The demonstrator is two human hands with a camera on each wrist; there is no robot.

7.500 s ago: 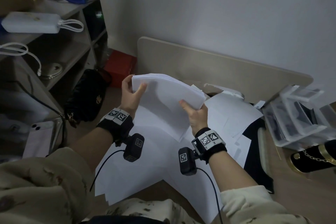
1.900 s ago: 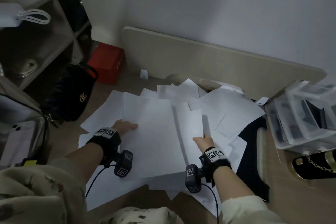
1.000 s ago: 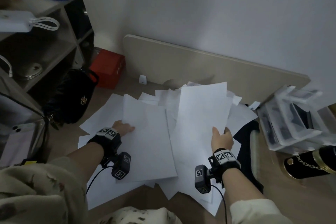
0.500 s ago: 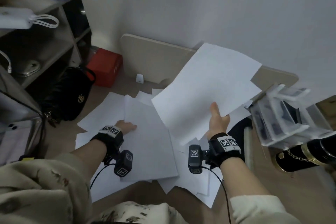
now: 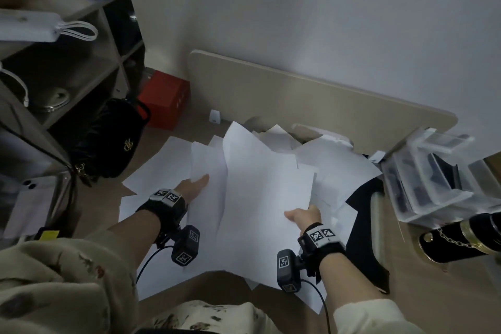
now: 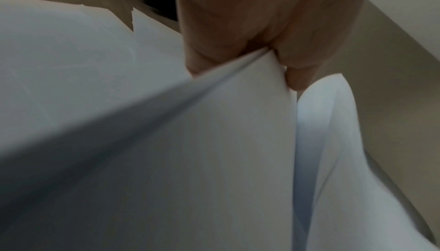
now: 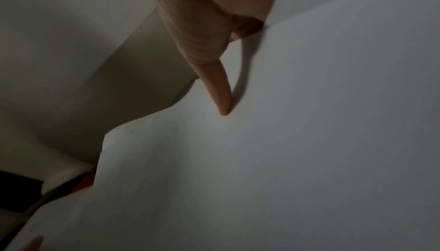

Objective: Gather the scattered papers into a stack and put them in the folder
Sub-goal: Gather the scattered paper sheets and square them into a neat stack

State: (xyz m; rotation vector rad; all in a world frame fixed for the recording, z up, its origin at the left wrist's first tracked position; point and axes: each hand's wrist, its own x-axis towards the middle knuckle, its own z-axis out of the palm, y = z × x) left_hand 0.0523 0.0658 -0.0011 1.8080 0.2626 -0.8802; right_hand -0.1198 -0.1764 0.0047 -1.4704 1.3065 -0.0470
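Gathering is partial: left hand (image 5: 193, 187) and right hand (image 5: 303, 217) each pinch loose papers (image 5: 260, 198) between thumb and fingers, more sheets spread beyond the fingertips, folder unidentified.

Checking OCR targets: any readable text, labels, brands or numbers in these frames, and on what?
No readable text.
Black-and-white square marker tags on the wristbands: patterns, not words.
Gold emblem on the black quilted handbag: too small to read.
White paper sheets: blank on the faces shown.
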